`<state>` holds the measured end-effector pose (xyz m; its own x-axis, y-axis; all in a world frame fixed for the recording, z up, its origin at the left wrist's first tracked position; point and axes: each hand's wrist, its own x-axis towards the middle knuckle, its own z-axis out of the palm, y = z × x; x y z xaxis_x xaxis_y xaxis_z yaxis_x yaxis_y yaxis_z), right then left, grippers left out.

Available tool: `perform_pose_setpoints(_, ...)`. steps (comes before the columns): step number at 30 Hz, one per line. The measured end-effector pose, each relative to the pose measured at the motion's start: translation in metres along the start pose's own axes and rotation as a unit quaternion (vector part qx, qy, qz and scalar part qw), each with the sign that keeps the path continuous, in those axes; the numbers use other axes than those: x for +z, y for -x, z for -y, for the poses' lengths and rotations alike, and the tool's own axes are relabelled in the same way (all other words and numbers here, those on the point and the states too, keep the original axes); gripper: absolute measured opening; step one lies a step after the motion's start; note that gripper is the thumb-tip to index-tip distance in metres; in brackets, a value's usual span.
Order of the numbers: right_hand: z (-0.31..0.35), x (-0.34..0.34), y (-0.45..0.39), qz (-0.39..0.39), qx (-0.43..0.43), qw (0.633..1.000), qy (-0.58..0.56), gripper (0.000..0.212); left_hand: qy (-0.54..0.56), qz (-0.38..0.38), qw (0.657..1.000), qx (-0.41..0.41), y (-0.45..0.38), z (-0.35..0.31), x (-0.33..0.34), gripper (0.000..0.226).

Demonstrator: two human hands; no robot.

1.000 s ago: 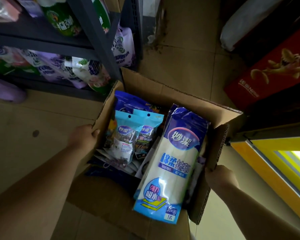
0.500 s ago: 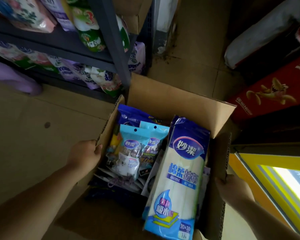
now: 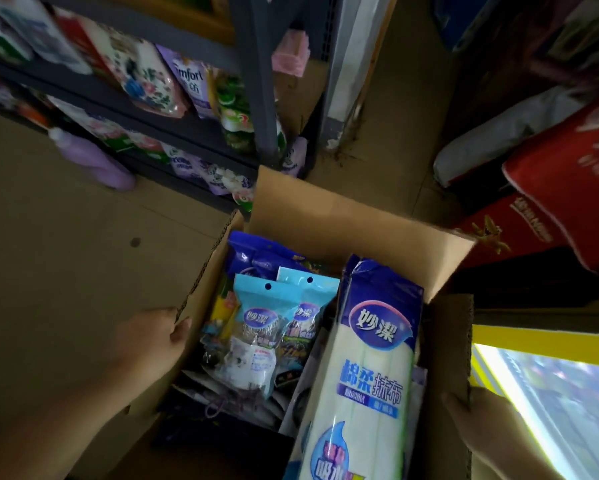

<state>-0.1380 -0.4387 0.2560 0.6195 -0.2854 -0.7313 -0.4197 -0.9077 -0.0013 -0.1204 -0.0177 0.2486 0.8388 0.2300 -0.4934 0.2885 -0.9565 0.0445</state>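
Between left hand, right hand — box

A dim tan tiled floor runs under a dark metal shelf rack at upper left, its tiers packed with soft printed pouches. A purple bottle lies at its foot. Blurred red cartons stand on the right. At lower right a yellow frame borders what may be a lit glass panel.

Head view looks steeply down, close above the open carton.
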Motion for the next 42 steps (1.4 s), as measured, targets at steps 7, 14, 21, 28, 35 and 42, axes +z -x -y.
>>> perform_pose_setpoints(7,-0.012,-0.049,0.043,-0.032,-0.023,0.999,0.017,0.039,0.029,0.025,0.998,-0.045,0.079,0.002,-0.045,0.046)
perform_pose_setpoints(14,0.007,-0.076,0.072,-0.08,-0.058,0.994,0.043,0.036,0.118,-0.007,0.989,-0.093,0.124,0.02,-0.057,0.035)
perform_pose_setpoints(21,0.042,-0.084,0.073,-0.076,-0.114,0.987,0.085,0.032,0.151,-0.027,0.978,-0.143,0.15,0.053,-0.045,0.037)
perform_pose_setpoints(28,0.094,-0.087,0.077,-0.049,-0.183,0.975,0.121,0.033,0.167,-0.036,0.958,-0.232,0.18,0.084,-0.045,0.04)
perform_pose_setpoints(35,0.174,-0.082,0.077,-0.022,-0.224,0.967,0.118,0.032,0.223,-0.06,0.925,-0.302,0.203,0.128,-0.049,0.041)
perform_pose_setpoints(42,0.302,-0.073,0.096,-0.008,-0.261,0.95,0.169,0.034,0.22,-0.066,0.904,-0.361,0.185,0.212,-0.048,0.041)
